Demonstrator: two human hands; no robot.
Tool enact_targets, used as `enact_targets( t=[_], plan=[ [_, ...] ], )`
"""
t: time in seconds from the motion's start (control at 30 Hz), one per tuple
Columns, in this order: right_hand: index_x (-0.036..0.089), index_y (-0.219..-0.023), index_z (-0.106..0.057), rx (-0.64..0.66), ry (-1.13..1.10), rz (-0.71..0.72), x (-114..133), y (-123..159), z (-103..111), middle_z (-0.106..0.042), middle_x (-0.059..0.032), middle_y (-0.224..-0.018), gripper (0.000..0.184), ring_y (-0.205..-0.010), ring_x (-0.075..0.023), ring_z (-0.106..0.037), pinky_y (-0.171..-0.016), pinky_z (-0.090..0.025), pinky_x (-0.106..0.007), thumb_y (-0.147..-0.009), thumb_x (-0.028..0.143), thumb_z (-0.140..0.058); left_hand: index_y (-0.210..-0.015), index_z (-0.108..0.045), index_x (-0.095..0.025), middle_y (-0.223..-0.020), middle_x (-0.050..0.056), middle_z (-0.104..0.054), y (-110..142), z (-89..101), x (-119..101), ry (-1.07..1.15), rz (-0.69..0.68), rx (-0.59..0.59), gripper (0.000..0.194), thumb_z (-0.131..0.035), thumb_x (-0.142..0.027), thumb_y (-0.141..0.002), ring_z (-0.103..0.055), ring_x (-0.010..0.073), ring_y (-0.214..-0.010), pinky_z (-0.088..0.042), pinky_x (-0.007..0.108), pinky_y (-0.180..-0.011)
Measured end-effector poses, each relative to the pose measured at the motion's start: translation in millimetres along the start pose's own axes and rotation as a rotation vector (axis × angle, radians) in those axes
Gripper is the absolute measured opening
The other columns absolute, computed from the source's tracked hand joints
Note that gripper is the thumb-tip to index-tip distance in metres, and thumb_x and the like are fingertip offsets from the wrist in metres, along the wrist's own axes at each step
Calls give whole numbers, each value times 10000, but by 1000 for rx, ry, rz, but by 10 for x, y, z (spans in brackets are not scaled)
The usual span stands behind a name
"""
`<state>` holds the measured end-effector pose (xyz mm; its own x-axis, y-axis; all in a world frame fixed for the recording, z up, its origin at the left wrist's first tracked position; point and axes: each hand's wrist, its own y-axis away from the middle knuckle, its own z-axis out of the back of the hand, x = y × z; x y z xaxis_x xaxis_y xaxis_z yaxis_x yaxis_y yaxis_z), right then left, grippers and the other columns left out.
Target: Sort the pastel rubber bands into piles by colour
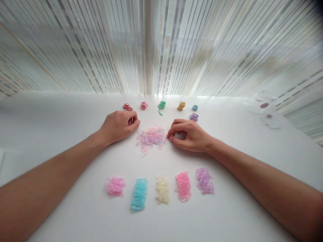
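Observation:
A loose pile of tiny mixed pastel elastic bands [151, 137], mostly pink and lilac, lies mid-table between my hands. My left hand [120, 123] rests at the pile's upper left with its fingers curled and pinched together. What it holds, if anything, is hidden. At the pile's right edge, my right hand [188, 135] has its thumb and fingertips closed together; anything between them is too small to name. Nearer me lie sorted heaps of bands: light pink [115, 187], turquoise [139, 195], cream [162, 189], bright pink [183, 186] and lilac [205, 181].
Behind my hands sit small coiled bundles: red [127, 107], pink [143, 106], green [162, 105] with a trailing end, yellow [181, 106], blue [195, 107] and purple [194, 117]. Clear round objects [270, 121] stand far right. A striped string curtain [151, 47] hangs along the white table's back.

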<state>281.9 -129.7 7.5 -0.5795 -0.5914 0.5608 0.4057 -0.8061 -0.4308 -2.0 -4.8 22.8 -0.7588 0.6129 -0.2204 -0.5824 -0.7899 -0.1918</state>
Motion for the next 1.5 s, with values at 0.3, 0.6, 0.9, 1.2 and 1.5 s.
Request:
enact_targets(
  t=[0.3,0.6,0.9,1.2,1.5],
  plan=[
    [145,-955,-780,-58,-17,-36,-27,7,-27,-663,-22,-812,128,-660,-119,-588,-596,-470,-244,-874,148,-682,-775,-567,-234,-764,36,-681,0,11,-13,-4,11,3,284,-507,-475,-913,-566,203,-704,-329,339,-686],
    [143,-1007,-821,-29,-14,-53,-41,7,-24,-683,-33,-845,159,-646,-107,-584,-595,-462,-246,-919,184,-696,-785,-603,-231,-781,32,-709,6,27,-35,-28,7,2,268,-528,-443,-930,-605,205,-718,-348,341,-680],
    [171,-890,-787,5,-32,-88,-11,1,-5,-700,-42,-861,64,-681,-124,-568,-629,-460,-264,-894,185,-725,-829,-681,-231,-793,34,-744,5,23,-17,-56,4,-3,274,-539,-436,-944,-651,216,-738,-376,339,-684],
    [169,-851,-767,3,-39,-77,-1,-8,8,-698,-36,-838,46,-684,-124,-542,-627,-434,-266,-859,182,-724,-808,-658,-230,-786,40,-721,4,36,-46,-60,9,3,292,-516,-451,-935,-625,209,-720,-360,342,-679],
    [161,-934,-812,56,-53,-106,15,-7,18,-709,-49,-869,108,-720,-141,-594,-679,-471,-284,-877,209,-734,-810,-648,-231,-807,42,-737,-5,38,-45,-91,15,6,281,-519,-451,-929,-650,216,-756,-364,334,-690]
  ],
)
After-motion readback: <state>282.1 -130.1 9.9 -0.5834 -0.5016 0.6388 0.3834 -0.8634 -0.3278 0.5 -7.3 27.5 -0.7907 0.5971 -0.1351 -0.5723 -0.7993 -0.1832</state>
